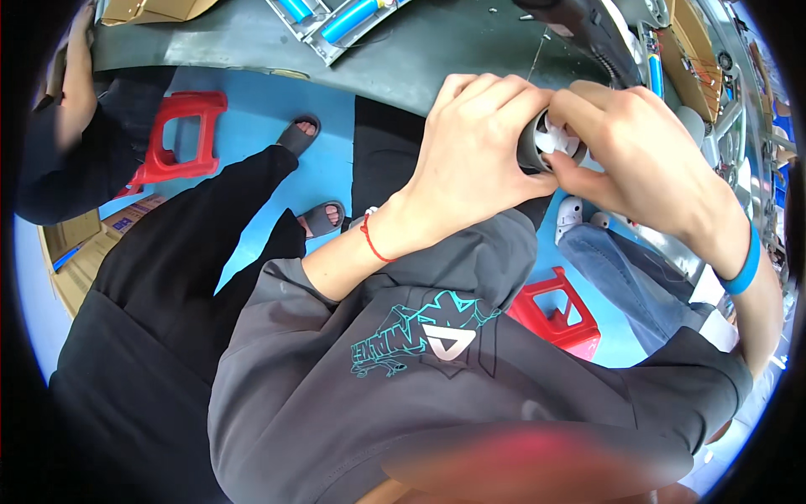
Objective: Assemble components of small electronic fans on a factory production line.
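Note:
My left hand [478, 147] is wrapped round a short grey tube [526, 151], held just past the near edge of the dark table. The tube's open end faces up toward me, and a white bladed part [550, 141], like a small fan wheel, shows inside. My right hand [625, 147] is closed at the tube's right rim, with thumb and forefinger at the opening by the white part. Whether those fingertips pinch the white part or the rim is hard to tell.
On the dark green table [227, 42] lie grey frames with blue cylinders [348, 21]. Beyond my hands is a black tool-like object [588, 38]. Cardboard trays [688, 55] with parts stand right. Red stools [210, 139] and other people's legs [625, 277] are close by.

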A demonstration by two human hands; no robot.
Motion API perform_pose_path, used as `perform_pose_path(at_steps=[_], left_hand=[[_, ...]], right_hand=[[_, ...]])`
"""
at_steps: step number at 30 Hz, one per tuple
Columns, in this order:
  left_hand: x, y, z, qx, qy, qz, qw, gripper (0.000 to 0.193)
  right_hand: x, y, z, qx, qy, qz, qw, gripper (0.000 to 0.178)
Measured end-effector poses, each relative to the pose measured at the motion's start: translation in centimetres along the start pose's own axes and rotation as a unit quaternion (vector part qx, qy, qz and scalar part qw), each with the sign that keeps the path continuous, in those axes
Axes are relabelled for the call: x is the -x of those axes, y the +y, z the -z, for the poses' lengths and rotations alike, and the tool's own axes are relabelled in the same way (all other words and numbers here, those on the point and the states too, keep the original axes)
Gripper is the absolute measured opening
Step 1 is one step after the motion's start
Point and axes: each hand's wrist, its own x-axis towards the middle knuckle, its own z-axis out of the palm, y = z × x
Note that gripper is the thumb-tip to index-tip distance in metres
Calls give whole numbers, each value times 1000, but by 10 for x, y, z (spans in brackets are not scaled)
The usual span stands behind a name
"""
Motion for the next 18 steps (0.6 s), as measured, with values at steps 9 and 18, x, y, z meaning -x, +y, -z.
perform_pose_path(at_steps=[9, 18], left_hand=[[2, 4, -1, 27, 1, 28, 999, 53], [4, 2, -4, 16, -1, 27, 1000, 55]], right_hand=[[9, -2, 14, -36, -19, -37, 998, 25], [43, -1, -4, -92, 161, -124, 975, 36]])
